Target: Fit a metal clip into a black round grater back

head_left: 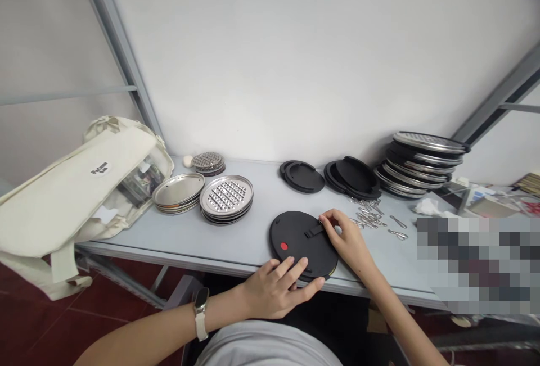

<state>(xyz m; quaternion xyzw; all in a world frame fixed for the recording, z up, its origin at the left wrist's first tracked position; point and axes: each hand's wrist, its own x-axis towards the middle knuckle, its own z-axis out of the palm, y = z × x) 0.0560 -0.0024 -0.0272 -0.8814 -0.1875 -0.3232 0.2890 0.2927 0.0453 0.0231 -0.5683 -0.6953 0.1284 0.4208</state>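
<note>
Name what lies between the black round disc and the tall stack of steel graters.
In the head view, a loose pile of metal wire clips lies on the tabletop between the black round disc and the stack of steel graters.

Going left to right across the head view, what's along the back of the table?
Canvas tote bag, plain steel discs, perforated steel grater discs, small stack of black discs, larger stack of black discs, tall stack of grater discs.

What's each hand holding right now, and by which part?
Right fingers pinch a small black tab on a round black disc; left fingers press its near edge.
</note>
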